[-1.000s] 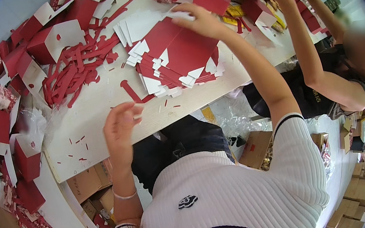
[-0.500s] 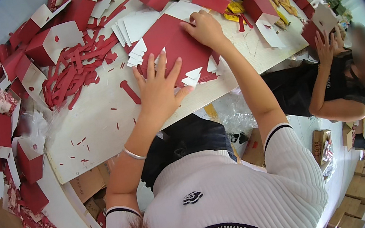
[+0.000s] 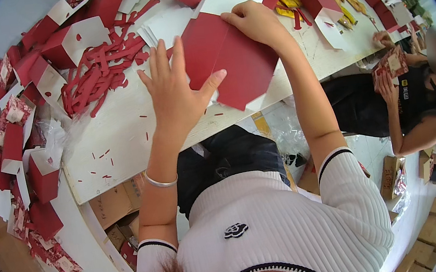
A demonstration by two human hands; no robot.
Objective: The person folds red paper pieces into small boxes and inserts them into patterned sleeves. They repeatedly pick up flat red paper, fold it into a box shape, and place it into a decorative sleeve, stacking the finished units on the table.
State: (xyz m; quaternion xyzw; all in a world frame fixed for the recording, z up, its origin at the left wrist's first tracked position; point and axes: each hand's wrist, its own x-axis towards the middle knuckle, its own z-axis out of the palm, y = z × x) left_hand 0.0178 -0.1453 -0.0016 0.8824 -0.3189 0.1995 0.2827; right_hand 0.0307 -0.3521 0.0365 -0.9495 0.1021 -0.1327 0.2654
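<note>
A flat red box blank (image 3: 239, 64) with white end flaps is tilted up off the table in front of me. My right hand (image 3: 259, 25) pinches it near its far edge, thumb on the red face. To its left, my left hand (image 3: 174, 89) is open, fingers spread and thumb pointing toward the blank. I cannot tell whether that thumb touches the card. White flaps of further blanks (image 3: 166, 26) show behind my left fingers; the rest of them is hidden by the lifted one.
Loose red card strips (image 3: 102, 68) lie heaped on the left of the white table (image 3: 124, 132). Folded red boxes (image 3: 60, 46) crowd the left edge and far side. Yellow packets (image 3: 288, 3) lie at the back right. A co-worker holds a patterned red box (image 3: 391, 64) at right.
My right hand has raised one blank from the stack and turned it. My left hand has come off the stack. The co-worker now holds a patterned box. The view has shifted slightly.
</note>
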